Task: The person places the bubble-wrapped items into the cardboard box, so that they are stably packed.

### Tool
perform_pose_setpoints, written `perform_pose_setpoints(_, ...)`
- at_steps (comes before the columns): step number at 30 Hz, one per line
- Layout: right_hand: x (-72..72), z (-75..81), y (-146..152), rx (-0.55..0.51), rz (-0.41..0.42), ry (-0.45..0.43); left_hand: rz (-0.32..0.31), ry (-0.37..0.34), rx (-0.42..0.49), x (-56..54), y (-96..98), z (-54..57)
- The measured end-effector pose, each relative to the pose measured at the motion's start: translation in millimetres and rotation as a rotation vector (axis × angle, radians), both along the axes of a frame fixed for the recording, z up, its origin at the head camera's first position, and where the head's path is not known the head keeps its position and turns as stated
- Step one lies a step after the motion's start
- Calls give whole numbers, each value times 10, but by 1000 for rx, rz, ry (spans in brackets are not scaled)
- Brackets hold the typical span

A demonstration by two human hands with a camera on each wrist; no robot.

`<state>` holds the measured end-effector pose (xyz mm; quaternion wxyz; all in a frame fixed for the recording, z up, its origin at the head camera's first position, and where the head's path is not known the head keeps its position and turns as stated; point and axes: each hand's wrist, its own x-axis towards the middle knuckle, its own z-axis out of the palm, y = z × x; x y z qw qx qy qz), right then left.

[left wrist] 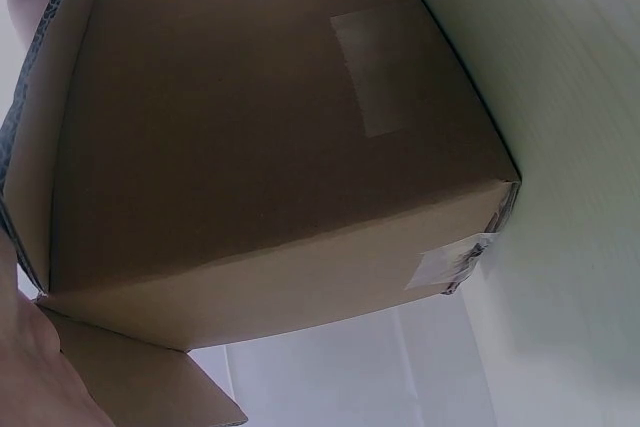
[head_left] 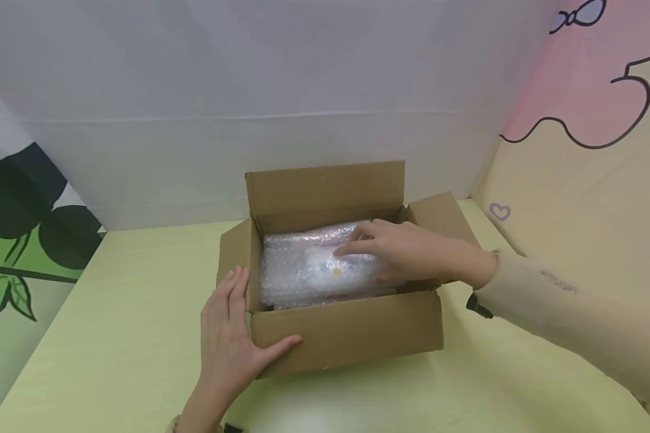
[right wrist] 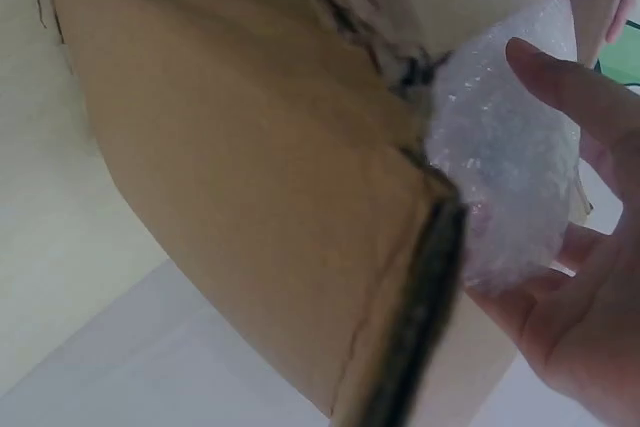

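An uncovered cardboard box (head_left: pixel 346 331) holds several clear bubble-wrapped packages (head_left: pixel 287 270); the top one shows a white item with small coloured marks. My left hand (head_left: pixel 224 337) rests against the box's left front corner, fingers straight along the left flap (head_left: pixel 234 249) and thumb over the front flap. Over the right part of the packages is my right hand (head_left: pixel 395 246), its fingers loosely bent and spread. In the right wrist view the thumb (right wrist: pixel 565 87) stands apart from the other fingers, with bubble wrap (right wrist: pixel 510 147) behind and between them. Some fingertips are hidden.
The box stands on a pale yellow-green table (head_left: pixel 141 313), its flaps folded outward. A white sheet (head_left: pixel 303 72) hangs behind, and printed cloth (head_left: pixel 585 150) covers the right side. Clear tape (left wrist: pixel 455 262) shows on the box's lower edge.
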<state>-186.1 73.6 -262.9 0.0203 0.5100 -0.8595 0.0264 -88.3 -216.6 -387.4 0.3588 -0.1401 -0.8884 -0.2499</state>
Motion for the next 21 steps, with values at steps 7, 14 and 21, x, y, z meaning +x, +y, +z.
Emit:
perform_pose_setpoints(7,-29,-83,-23,10,-16,-23,2,-23,0,-3,-6,-5)
perform_pose_setpoints(14,-71,-142,-28,13,-21,-25,3,-34,3,-9,-7,-7)
perform_pose_setpoints(21,-113,-211,-44,14,-11,-5,4,-30,-1,-37,-15,9)
